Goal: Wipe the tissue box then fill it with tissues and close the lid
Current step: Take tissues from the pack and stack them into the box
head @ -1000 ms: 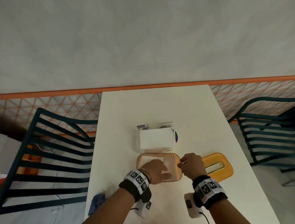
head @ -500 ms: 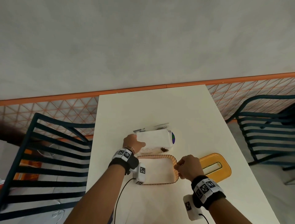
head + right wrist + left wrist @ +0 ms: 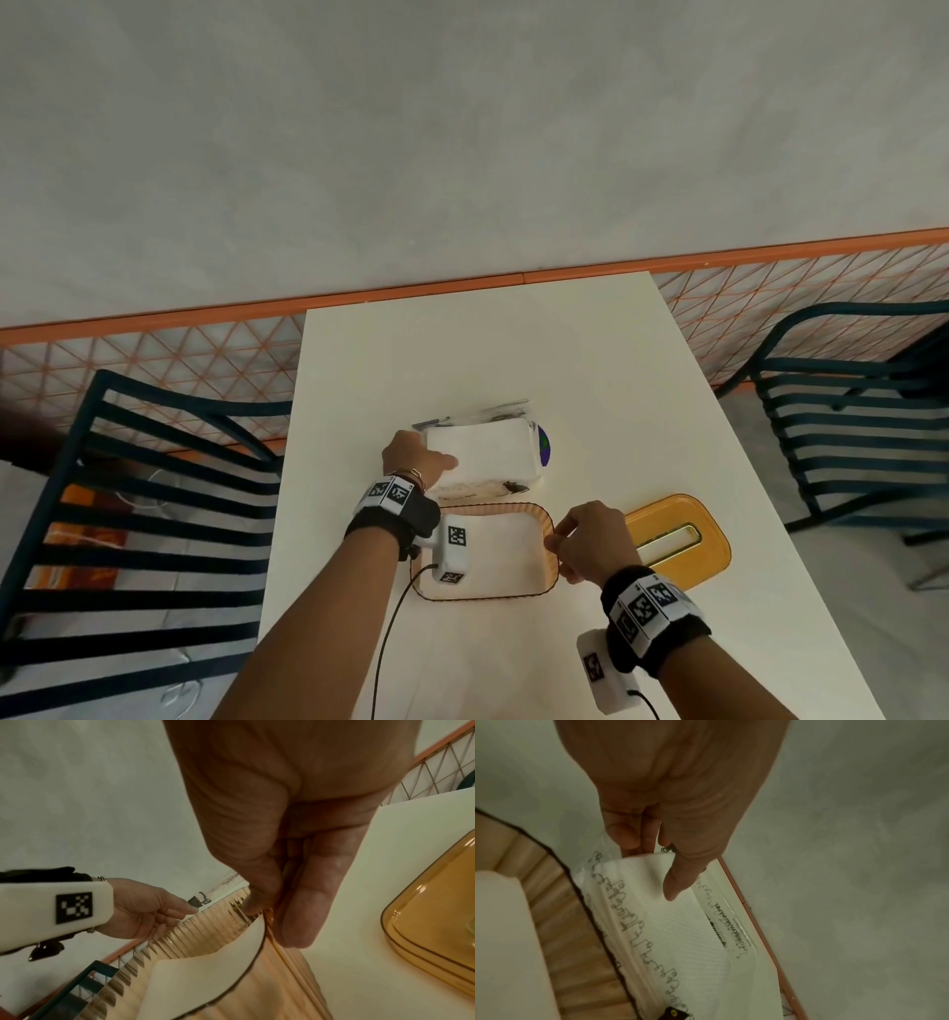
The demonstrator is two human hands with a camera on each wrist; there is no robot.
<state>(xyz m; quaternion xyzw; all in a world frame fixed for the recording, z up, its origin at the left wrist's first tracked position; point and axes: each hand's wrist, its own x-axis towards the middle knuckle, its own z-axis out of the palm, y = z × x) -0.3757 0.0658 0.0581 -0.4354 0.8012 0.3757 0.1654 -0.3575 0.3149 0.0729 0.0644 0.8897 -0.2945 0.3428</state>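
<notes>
Head view: filling step under way, left hand (image 3: 418,460) gripping the tissue pack (image 3: 482,462) just behind the open tissue box (image 3: 534,591) on the desk (image 3: 565,360); left wrist view: fingers (image 3: 626,839) curling under the pack; right wrist view: right hand (image 3: 287,886) pinching the box rim, lid (image 3: 437,933) lying beside; next, tissues likely needing lifting into the box.

The tissue box (image 3: 549,560) stands open in front of me, a ribbed amber tub with a dark rim and pale inside. Its amber lid (image 3: 678,539), slotted in the middle, lies flat just right of it. The pack of white tissues (image 3: 482,457), in printed clear wrap, sits just beyond the box.
</notes>
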